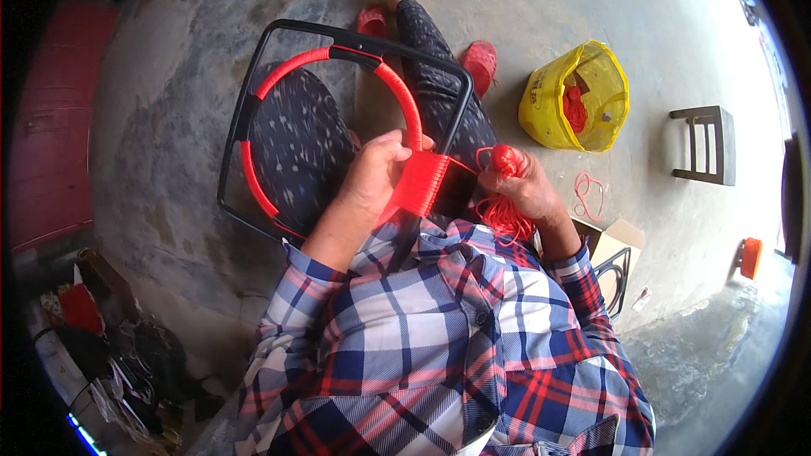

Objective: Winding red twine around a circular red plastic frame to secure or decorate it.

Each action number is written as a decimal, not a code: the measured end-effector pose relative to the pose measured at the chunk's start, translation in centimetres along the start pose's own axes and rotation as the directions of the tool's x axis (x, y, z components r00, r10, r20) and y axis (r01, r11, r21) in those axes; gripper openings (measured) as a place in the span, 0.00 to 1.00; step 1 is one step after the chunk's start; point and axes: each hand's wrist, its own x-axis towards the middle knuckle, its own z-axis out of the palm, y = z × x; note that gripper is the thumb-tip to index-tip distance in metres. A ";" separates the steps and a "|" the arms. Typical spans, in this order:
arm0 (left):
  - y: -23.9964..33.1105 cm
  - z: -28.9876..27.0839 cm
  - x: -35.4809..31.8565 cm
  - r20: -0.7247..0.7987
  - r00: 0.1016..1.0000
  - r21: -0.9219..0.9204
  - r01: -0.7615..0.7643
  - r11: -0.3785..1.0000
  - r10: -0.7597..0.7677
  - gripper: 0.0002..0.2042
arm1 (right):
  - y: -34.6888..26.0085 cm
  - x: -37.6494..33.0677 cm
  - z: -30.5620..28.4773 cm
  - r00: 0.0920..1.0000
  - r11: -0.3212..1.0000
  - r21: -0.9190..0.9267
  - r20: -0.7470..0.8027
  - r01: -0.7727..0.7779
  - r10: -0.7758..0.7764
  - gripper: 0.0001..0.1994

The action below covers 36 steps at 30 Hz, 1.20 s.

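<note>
A black frame (372, 40) with rounded corners rests across my lap. Inside it sits a ring (406, 104) wrapped in red cord, with black stretches left bare. A wide band of tightly wound red cord (420, 183) joins the ring to the frame's near right side. My left hand (378, 171) grips the ring beside this band, thumb on top. To the right, my right hand (522, 183) is closed around a bundle of red cord (507, 160). One strand runs taut from the band to that bundle, and loose cord (505, 218) hangs below the hand.
A yellow bucket (541, 110) with red cord in it stands to the right. Beyond are a small dark stool (716, 145) and an orange object (749, 257). Red shoes (480, 66) lie by my legs. A cardboard box (621, 245) is near my right elbow; clutter (127, 346) fills the lower left.
</note>
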 end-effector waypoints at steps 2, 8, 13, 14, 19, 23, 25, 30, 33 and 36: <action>-0.2 -0.4 0.1 -0.015 0.999 0.032 0.030 0.999 -0.030 0.15 | -0.6 0.1 0.2 0.998 0.999 0.020 -0.032 -0.044 0.044 0.08; -0.3 -0.6 0.6 -0.057 0.997 0.108 0.049 0.993 -0.043 0.15 | -0.8 0.2 0.1 0.998 0.997 -0.056 -0.039 -0.050 0.048 0.08; -0.4 0.0 0.7 -0.107 0.993 0.091 0.066 0.994 -0.057 0.15 | -0.6 0.1 0.0 0.999 0.996 -0.079 -0.039 -0.034 0.031 0.09; -0.4 0.1 0.8 -0.117 0.992 0.111 0.064 0.992 -0.051 0.15 | -0.7 0.1 0.1 0.999 0.995 -0.092 -0.039 -0.031 0.028 0.09; -0.6 0.2 1.0 -0.159 0.987 0.135 0.049 0.990 -0.027 0.14 | -0.9 -0.3 0.1 1.000 0.999 -0.039 0.012 -0.028 0.028 0.10; -0.4 0.7 0.6 -0.151 0.987 0.085 0.067 0.994 -0.053 0.14 | 0.1 -0.2 -0.4 0.998 0.996 -0.051 0.019 -0.067 0.068 0.09; -0.4 0.5 0.6 -0.142 0.987 0.040 0.088 0.995 -0.082 0.14 | 0.2 -0.1 -0.2 0.998 0.998 -0.025 0.020 -0.052 0.053 0.09; -0.4 0.2 0.6 -0.113 0.993 0.029 0.046 0.999 -0.043 0.13 | 0.3 0.0 -0.2 0.999 0.999 0.024 0.023 -0.044 0.043 0.09; -0.5 0.3 0.7 -0.117 0.992 0.036 0.045 0.998 -0.041 0.13 | 0.1 0.1 -0.3 0.999 0.999 -0.032 0.008 -0.039 0.040 0.09; -0.4 0.4 1.0 -0.154 0.988 0.120 0.051 0.991 -0.032 0.13 | -0.3 0.0 -0.3 0.998 0.997 -0.039 0.004 -0.064 0.064 0.09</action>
